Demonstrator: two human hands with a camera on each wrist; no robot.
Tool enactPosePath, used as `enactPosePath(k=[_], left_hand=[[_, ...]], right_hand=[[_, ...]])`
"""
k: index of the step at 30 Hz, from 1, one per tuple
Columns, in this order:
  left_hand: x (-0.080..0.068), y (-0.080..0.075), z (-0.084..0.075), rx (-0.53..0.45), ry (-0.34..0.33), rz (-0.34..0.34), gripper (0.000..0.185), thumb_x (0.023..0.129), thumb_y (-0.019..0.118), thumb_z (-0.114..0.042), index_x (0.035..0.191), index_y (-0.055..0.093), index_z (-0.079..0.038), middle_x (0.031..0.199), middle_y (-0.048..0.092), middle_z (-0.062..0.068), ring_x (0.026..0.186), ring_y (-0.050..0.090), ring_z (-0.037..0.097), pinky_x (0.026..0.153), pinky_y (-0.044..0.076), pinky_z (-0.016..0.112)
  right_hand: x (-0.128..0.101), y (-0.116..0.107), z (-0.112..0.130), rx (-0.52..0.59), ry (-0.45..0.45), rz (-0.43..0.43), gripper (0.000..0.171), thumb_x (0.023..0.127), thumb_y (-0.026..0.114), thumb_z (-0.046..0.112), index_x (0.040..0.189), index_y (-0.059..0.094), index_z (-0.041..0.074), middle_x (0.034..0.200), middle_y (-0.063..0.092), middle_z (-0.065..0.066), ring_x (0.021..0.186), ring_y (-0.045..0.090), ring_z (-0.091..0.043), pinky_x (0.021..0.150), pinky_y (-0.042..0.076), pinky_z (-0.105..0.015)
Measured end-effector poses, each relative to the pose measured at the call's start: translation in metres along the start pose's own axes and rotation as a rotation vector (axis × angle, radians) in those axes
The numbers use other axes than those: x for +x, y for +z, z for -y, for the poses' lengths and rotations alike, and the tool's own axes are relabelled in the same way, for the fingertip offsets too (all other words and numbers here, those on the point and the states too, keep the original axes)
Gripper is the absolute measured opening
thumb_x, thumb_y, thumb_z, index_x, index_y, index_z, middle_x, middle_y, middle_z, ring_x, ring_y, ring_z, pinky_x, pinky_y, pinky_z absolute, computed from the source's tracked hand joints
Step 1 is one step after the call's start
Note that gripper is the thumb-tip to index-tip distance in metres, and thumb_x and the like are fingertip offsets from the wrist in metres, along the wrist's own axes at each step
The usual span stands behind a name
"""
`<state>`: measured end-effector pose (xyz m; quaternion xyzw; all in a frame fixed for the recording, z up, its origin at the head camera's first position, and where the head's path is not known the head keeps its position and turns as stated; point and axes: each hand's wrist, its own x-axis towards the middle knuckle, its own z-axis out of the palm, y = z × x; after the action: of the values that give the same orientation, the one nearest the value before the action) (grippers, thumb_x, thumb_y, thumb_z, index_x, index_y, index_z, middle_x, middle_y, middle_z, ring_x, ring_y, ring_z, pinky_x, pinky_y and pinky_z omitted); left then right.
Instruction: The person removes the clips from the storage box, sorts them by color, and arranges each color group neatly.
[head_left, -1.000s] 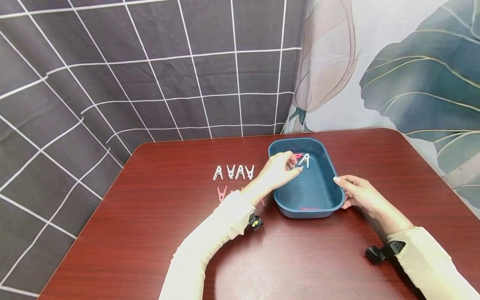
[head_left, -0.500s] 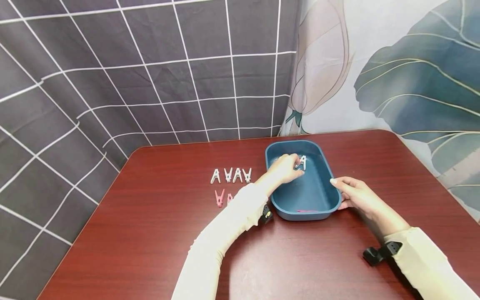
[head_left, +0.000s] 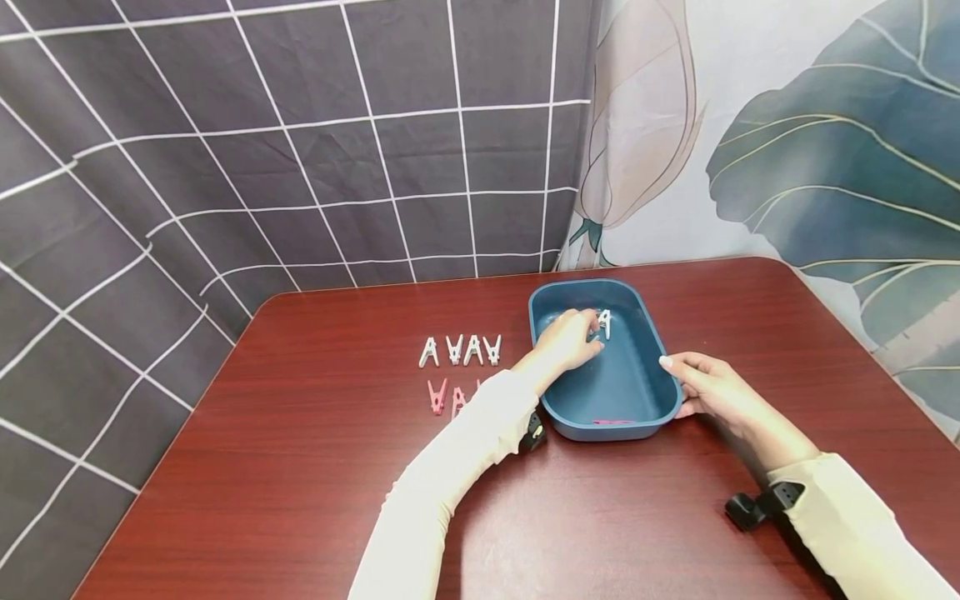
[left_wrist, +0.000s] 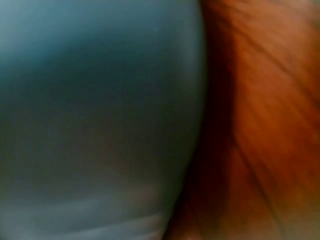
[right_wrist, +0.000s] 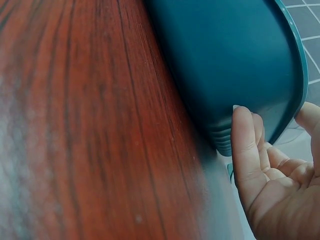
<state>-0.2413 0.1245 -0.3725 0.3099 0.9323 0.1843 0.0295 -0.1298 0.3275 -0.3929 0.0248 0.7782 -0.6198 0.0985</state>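
Note:
A blue tray (head_left: pixel 600 429) stands on the dark red table (head_left: pixel 300 467). My left hand (head_left: pixel 588 337) reaches into its far end with fingers curled beside a white clothespin (head_left: pixel 604 323); whether it pinches anything is hidden. My right hand (head_left: pixel 701 385) holds the tray's right rim, thumb on top and fingers against the outer wall. The right wrist view shows those fingers (right_wrist: pixel 245 150) on the tray wall (right_wrist: pixel 225 65). A pink clothespin (head_left: pixel 611 422) lies at the tray's near end. The left wrist view is a blur of blue tray (left_wrist: pixel 100 100) and table (left_wrist: pixel 260 125).
Left of the tray, several white clothespins (head_left: pixel 460 351) stand in a row on the table. Below them lie pink clothespins (head_left: pixel 437 396), partly hidden by my left sleeve. A grey grid cloth and a leaf-print curtain hang behind the table's far edge.
My left hand has settled a little lower by the white clothespin, and the pink clothespin beside it is now hidden. The right hand has stayed on the tray rim.

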Motion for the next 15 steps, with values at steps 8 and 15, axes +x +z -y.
enactPosePath(k=[8,15], left_hand=[[0.0056,0.0033,0.0018,-0.031,-0.055,-0.001,0.025,0.088,0.067,-0.026,0.108,0.062,-0.012,0.103,0.063,0.002,0.090,0.056,0.013,0.075,0.046,0.024],[0.0076,0.0055,0.0017,0.030,-0.066,0.030,0.023,0.085,0.070,-0.024,0.103,0.061,-0.013,0.096,0.062,0.000,0.085,0.054,0.012,0.073,0.044,0.023]], right_hand=[[0.0007,0.0001,-0.0016,0.005,-0.012,0.012,0.044,0.101,0.044,0.027,0.120,0.040,-0.012,0.078,0.063,0.003,0.065,0.065,-0.012,0.062,0.057,-0.030],[0.0011,-0.0012,-0.0020,0.039,-0.007,0.012,0.028,0.101,0.046,0.027,0.112,0.049,0.002,0.077,0.065,0.004,0.064,0.067,-0.013,0.062,0.057,-0.030]])
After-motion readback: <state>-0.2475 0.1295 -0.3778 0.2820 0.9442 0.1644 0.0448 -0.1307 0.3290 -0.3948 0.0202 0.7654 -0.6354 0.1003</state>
